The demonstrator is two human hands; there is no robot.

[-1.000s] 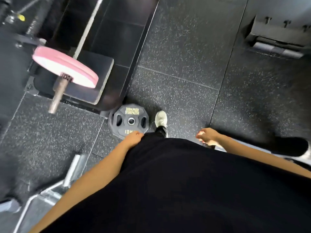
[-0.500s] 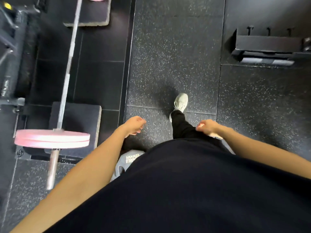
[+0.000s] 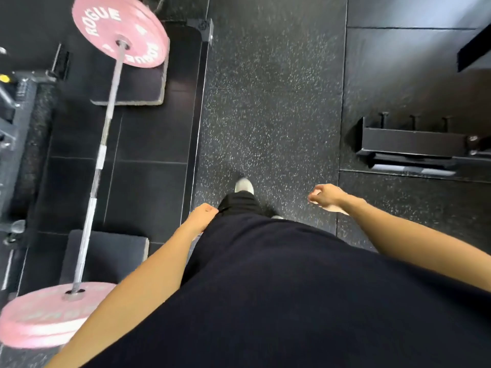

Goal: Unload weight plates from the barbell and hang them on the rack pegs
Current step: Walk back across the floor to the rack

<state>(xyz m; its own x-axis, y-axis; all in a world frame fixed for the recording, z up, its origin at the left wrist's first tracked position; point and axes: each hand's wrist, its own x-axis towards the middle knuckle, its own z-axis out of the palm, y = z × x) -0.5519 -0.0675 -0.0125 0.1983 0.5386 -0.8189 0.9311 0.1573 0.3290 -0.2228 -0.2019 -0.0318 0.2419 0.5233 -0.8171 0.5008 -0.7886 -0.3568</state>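
- left hand (image 3: 203, 215) hanging loose beside the hip, fingers softly curled, holding nothing.
- right hand (image 3: 325, 195) out in front of the body over the speckled floor (image 3: 265, 115), fingers loosely bent; something pale showing at the fingertips and under the wrist, too blurred to say whether anything is held.
- one white shoe (image 3: 244, 185) forward on the floor, mid-stride by the look of it, heading along the lane beside the lifting platform.
- off to the left, barbell (image 3: 102, 152) lying lengthwise on the platform, well apart from both hands, a plate on each end.
- near pink plate (image 3: 45, 314) at bottom left, partly behind the left forearm; appears to be two discs stacked, hard to confirm.
- far pink plate (image 3: 119, 29), lettered "rogue", on the far sleeve, resting on a dark mat (image 3: 148, 83).
- no rack pegs plainly identifiable; low black storage stand (image 3: 414, 144) to the right with short upright posts, purpose unclear.
- likely step: walking up to the far end to strip that plate.
- to do it well: stop square to the sleeve end, not beside the bar; check for a collar first; grip the rim at opposite sides with both hands; slide straight off along the sleeve, no twisting.
- worth watching: toes clear of the plate's edge, and the bar tipping or rolling as one end lightens.
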